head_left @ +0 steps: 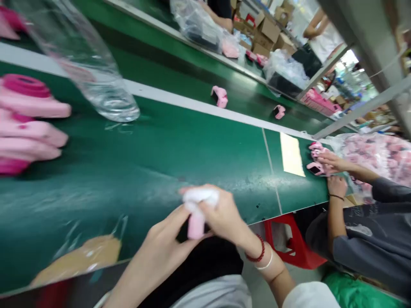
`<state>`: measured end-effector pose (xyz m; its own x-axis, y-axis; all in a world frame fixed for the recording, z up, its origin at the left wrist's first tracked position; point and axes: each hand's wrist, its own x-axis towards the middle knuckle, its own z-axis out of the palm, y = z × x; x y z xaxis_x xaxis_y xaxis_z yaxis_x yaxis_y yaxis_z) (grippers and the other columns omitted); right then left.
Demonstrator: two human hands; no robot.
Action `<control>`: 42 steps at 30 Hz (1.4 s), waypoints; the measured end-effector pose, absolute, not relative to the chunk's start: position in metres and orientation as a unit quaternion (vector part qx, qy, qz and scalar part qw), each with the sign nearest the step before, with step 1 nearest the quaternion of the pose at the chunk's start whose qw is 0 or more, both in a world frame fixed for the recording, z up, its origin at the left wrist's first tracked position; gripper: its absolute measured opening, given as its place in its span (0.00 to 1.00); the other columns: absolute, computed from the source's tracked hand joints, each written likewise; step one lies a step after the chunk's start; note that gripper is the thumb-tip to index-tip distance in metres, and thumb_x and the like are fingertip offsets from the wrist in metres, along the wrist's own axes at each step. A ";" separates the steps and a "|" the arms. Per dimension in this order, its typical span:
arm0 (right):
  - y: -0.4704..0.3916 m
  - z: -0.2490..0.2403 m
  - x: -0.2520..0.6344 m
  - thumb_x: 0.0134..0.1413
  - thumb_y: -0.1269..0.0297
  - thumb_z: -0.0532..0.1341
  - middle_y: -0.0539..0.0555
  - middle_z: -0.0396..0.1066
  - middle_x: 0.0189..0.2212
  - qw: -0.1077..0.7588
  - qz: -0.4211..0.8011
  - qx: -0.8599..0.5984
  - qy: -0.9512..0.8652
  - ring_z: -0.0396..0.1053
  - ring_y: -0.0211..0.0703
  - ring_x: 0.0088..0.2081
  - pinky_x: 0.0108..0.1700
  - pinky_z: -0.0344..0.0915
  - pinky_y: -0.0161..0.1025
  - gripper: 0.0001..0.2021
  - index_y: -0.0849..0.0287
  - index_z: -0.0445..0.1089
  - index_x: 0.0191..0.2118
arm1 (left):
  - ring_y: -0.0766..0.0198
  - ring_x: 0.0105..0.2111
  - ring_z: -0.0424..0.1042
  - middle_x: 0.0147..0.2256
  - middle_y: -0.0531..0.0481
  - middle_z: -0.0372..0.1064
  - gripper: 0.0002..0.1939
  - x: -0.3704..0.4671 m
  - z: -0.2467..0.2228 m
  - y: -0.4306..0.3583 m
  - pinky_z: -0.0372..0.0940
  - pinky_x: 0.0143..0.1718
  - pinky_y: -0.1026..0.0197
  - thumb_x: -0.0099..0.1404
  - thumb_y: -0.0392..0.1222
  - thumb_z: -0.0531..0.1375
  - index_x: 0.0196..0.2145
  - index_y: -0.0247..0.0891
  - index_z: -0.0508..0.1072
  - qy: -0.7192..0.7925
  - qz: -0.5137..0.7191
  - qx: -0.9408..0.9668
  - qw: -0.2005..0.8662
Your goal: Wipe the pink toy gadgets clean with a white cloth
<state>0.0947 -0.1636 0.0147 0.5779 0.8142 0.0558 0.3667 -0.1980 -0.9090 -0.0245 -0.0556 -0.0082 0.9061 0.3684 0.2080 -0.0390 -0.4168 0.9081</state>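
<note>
At the near edge of the green bench [154, 149], you have both hands brought together around one small pink piece [195, 227], blurred by motion. Your left hand [163, 241] grips it from the side, thumb and fingers closed in; your right hand [226, 214] bends over its top, fingers curled round a soft-looking white material [202, 196] — perhaps a cloth, though the blur hides what it is. The step in hand looks like close work on this single piece, possibly wiping it. As a judgement, the next move calls for a firm left hold and light pressure from the right — a slip at this edge could send the piece to the floor. To your left lie larger pink parts [32, 134], and beside them a clear plastic container [111, 96]. Ahead, two pink watch-like pieces [221, 97] rest well apart. Off to your right, past a pale yellow sheet [291, 155], a co-worker's hand [332, 162] touches more small pink pieces [315, 168].
</note>
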 end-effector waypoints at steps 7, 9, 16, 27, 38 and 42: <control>-0.166 0.006 0.117 0.51 0.32 0.60 0.54 0.79 0.31 0.636 0.293 -0.709 -0.085 0.74 0.42 0.27 0.29 0.69 0.37 0.31 0.57 0.75 0.44 | 0.52 0.59 0.72 0.57 0.42 0.74 0.33 -0.015 -0.006 -0.064 0.67 0.62 0.52 0.54 0.47 0.74 0.55 0.41 0.73 0.068 0.216 0.714 0.662; -0.168 0.002 0.114 0.49 0.34 0.63 0.53 0.78 0.31 0.624 0.293 -0.720 -0.080 0.73 0.41 0.27 0.30 0.69 0.37 0.30 0.57 0.76 0.43 | 0.52 0.61 0.70 0.58 0.42 0.72 0.33 -0.016 -0.006 -0.063 0.64 0.64 0.50 0.54 0.45 0.74 0.56 0.41 0.73 0.062 0.229 0.710 0.663; -0.169 -0.004 0.100 0.45 0.36 0.67 0.52 0.76 0.32 0.625 0.293 -0.722 -0.049 0.69 0.40 0.27 0.30 0.65 0.38 0.29 0.57 0.76 0.44 | 0.53 0.61 0.70 0.58 0.43 0.72 0.34 -0.022 -0.003 -0.063 0.63 0.65 0.53 0.55 0.45 0.74 0.58 0.42 0.72 0.040 0.255 0.724 0.640; -0.172 0.010 0.094 0.49 0.37 0.66 0.53 0.77 0.31 0.605 0.278 -0.743 -0.064 0.72 0.43 0.31 0.32 0.67 0.38 0.27 0.57 0.77 0.43 | 0.53 0.63 0.67 0.60 0.42 0.71 0.36 -0.027 -0.011 -0.048 0.60 0.66 0.52 0.54 0.43 0.75 0.59 0.43 0.71 0.014 0.214 0.667 0.713; -0.156 0.019 0.098 0.49 0.38 0.66 0.49 0.72 0.27 0.617 0.306 -0.722 -0.067 0.68 0.38 0.26 0.27 0.64 0.36 0.24 0.54 0.77 0.38 | 0.56 0.57 0.74 0.60 0.43 0.71 0.37 -0.031 -0.019 -0.036 0.69 0.56 0.58 0.50 0.38 0.76 0.57 0.44 0.71 0.058 0.199 0.551 0.808; -0.148 0.016 0.098 0.47 0.39 0.67 0.50 0.74 0.28 0.610 0.286 -0.737 -0.054 0.70 0.40 0.28 0.29 0.65 0.37 0.24 0.56 0.77 0.38 | 0.55 0.57 0.73 0.59 0.43 0.72 0.37 -0.030 -0.020 -0.035 0.68 0.58 0.57 0.50 0.41 0.77 0.56 0.42 0.72 0.085 0.209 0.532 0.816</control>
